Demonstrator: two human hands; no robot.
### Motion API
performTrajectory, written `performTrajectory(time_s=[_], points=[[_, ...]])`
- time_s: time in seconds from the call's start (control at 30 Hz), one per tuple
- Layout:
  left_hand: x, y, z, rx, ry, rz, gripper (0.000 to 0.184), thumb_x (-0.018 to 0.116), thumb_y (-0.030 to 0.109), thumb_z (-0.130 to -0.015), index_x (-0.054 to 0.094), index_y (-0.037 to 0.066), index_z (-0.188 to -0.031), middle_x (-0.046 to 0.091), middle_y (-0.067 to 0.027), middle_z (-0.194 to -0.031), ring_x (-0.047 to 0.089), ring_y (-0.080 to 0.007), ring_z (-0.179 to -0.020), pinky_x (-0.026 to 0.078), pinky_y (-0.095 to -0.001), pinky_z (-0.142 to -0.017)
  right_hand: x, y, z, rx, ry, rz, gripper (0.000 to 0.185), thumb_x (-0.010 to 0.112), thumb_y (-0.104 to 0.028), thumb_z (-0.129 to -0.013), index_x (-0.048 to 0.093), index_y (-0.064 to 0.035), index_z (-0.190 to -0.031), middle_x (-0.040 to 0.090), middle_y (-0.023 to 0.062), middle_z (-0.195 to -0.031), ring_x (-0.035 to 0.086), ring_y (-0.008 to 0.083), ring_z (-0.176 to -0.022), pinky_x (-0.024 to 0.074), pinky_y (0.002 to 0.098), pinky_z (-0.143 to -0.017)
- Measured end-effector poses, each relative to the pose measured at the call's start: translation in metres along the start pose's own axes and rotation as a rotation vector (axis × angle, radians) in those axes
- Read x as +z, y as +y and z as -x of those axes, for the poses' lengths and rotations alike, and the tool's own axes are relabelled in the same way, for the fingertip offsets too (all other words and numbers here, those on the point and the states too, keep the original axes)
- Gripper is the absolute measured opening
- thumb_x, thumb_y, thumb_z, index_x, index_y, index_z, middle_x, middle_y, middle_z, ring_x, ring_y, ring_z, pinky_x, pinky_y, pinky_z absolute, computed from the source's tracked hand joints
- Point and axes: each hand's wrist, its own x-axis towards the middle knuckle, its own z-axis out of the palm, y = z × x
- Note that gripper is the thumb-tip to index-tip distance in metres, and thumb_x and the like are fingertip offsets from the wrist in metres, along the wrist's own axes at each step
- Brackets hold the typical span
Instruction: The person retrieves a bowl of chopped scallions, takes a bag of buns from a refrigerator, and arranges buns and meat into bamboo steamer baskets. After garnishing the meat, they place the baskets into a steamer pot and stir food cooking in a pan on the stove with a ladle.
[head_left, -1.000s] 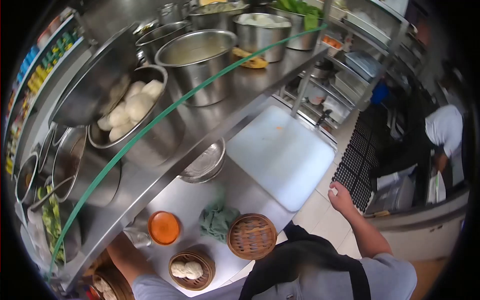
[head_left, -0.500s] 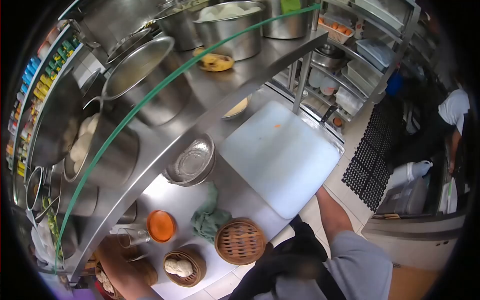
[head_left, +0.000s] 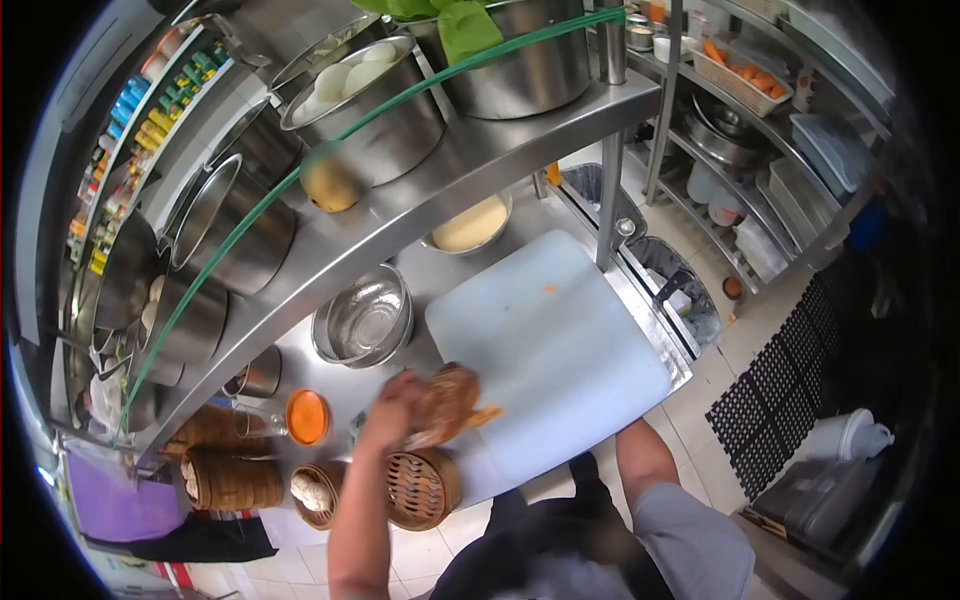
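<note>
My left hand (head_left: 395,405) is closed on a clear plastic bag (head_left: 447,398) with orange-brown contents, at the lower left corner of the white cutting board (head_left: 555,350). An orange piece (head_left: 486,416) shows beside the bag, over the board. Just below are a round bamboo steamer (head_left: 415,490) with a slatted base and a smaller steamer (head_left: 335,492) holding pale dumplings or buns (head_left: 311,492). My right forearm reaches to the near edge of the board, and the hand itself is hidden there.
Metal bowls (head_left: 362,315) and a bowl of pale yellow liquid (head_left: 470,224) stand behind the board. An orange dish (head_left: 307,417) and a glass (head_left: 258,423) are at left. The steel shelf (head_left: 400,225) with pots overhangs the counter. A knife (head_left: 674,286) lies beyond the board.
My left hand has come from the far left to the board with the bag in it. My right hand has dropped out of sight behind the board's edge. The view has shifted.
</note>
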Motion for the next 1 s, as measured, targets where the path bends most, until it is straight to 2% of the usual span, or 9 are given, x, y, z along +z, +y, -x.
performTrajectory(time_s=[0.07, 0.13, 0.2, 0.27, 0.3, 0.4, 0.43, 0.57, 1.0], points=[[0.042, 0.053, 0.000, -0.158, -0.098, 0.143, 0.029, 0.060, 0.028, -0.099, 0.067, 0.004, -0.113, 0.069, -0.0084, -0.104, 0.066, -0.0201, -0.092, 0.051, -0.0325, -0.086, -0.002, 0.000, -0.006, 0.007, -0.011, 0.008, 0.041, 0.059, -0.025, -0.100, 0.058, -0.0031, -0.134, 0.068, 0.0170, -0.121, 0.067, 0.0312, -0.108, 0.0605, 0.0493, -0.079], [0.058, 0.084, 0.027, -0.014, -0.055, 0.007, 0.029, 0.066, 0.029, -0.099, 0.066, 0.003, -0.113, 0.070, -0.0099, -0.103, 0.065, -0.0174, -0.086, 0.051, -0.0313, -0.083, -0.002, 0.004, -0.011, 0.014, -0.018, 0.009, 0.041, 0.059, -0.025, -0.100, 0.057, -0.0031, -0.134, 0.068, 0.0170, -0.121, 0.067, 0.0312, -0.108, 0.0605, 0.0491, -0.079], [0.054, 0.077, 0.071, -0.095, 0.023, -0.007, 0.029, 0.069, 0.029, -0.098, 0.067, 0.002, -0.108, 0.071, -0.0105, -0.098, 0.065, -0.0179, -0.082, 0.052, -0.0323, -0.079, -0.004, 0.005, -0.015, 0.016, -0.029, 0.018, 0.040, 0.059, -0.024, -0.100, 0.057, -0.0031, -0.134, 0.068, 0.0170, -0.121, 0.067, 0.0312, -0.108, 0.0605, 0.0490, -0.078], [0.050, 0.051, 0.128, -0.108, 0.153, -0.175, 0.027, 0.071, 0.031, -0.095, 0.070, 0.006, -0.104, 0.071, -0.0164, -0.096, 0.067, -0.0321, -0.078, 0.055, -0.0419, -0.077, -0.009, 0.004, -0.020, 0.011, -0.038, 0.033, 0.040, 0.058, -0.024, -0.100, 0.057, -0.0030, -0.134, 0.068, 0.0169, -0.121, 0.067, 0.0312, -0.107, 0.0605, 0.0488, -0.078], [0.050, 0.039, 0.152, 0.015, 0.270, -0.366, 0.025, 0.075, 0.029, -0.092, 0.070, 0.006, -0.101, 0.070, -0.0167, -0.088, 0.068, -0.0343, -0.078, 0.056, -0.0431, -0.076, -0.012, 0.005, -0.025, 0.004, -0.046, 0.043, 0.040, 0.058, -0.024, -0.100, 0.057, -0.0030, -0.134, 0.068, 0.0169, -0.121, 0.067, 0.0312, -0.107, 0.0606, 0.0488, -0.077], [0.054, 0.014, 0.216, -0.180, 0.247, -0.751, 0.043, 0.079, 0.031, -0.085, 0.064, 0.005, -0.116, 0.064, -0.0167, -0.119, 0.059, -0.0376, -0.115, 0.049, -0.0516, -0.096, -0.014, 0.004, -0.030, -0.006, -0.057, 0.075, 0.039, 0.058, -0.023, -0.100, 0.057, -0.0030, -0.134, 0.068, 0.0169, -0.120, 0.067, 0.0311, -0.107, 0.0606, 0.0485, -0.077], [0.057, 0.012, 0.227, -0.319, 0.151, -0.758, 0.058, 0.081, 0.032, -0.083, 0.058, 0.004, -0.129, 0.050, -0.0173, -0.141, 0.045, -0.0413, -0.133, 0.042, -0.0556, -0.106, -0.015, 0.004, -0.032, -0.015, -0.061, 0.085, 0.039, 0.057, -0.023, -0.100, 0.056, -0.0030, -0.134, 0.067, 0.0169, -0.120, 0.067, 0.0311, -0.107, 0.0606, 0.0485, -0.076], [0.084, -0.038, 0.240, -0.248, 0.290, -0.592, 0.062, 0.081, 0.028, -0.084, 0.055, -0.001, -0.132, 0.045, -0.0258, -0.144, 0.041, -0.0474, -0.136, 0.042, -0.0523, -0.113, -0.017, 0.005, -0.034, -0.035, -0.059, 0.095, 0.038, 0.057, -0.022, -0.100, 0.056, -0.0030, -0.134, 0.067, 0.0169, -0.120, 0.067, 0.0311, -0.106, 0.0607, 0.0481, -0.076], [0.072, -0.065, 0.229, -0.097, 0.336, -0.565, 0.061, 0.083, 0.029, -0.083, 0.054, 0.000, -0.127, 0.046, -0.0250, -0.138, 0.046, -0.0459, -0.131, 0.047, -0.0511, -0.107, -0.028, 0.020, -0.040, -0.117, -0.028, 0.097, 0.036, 0.055, -0.019, -0.100, 0.055, -0.0028, -0.133, 0.067, 0.0168, -0.119, 0.067, 0.0310, -0.104, 0.0609, 0.0471, -0.073]])
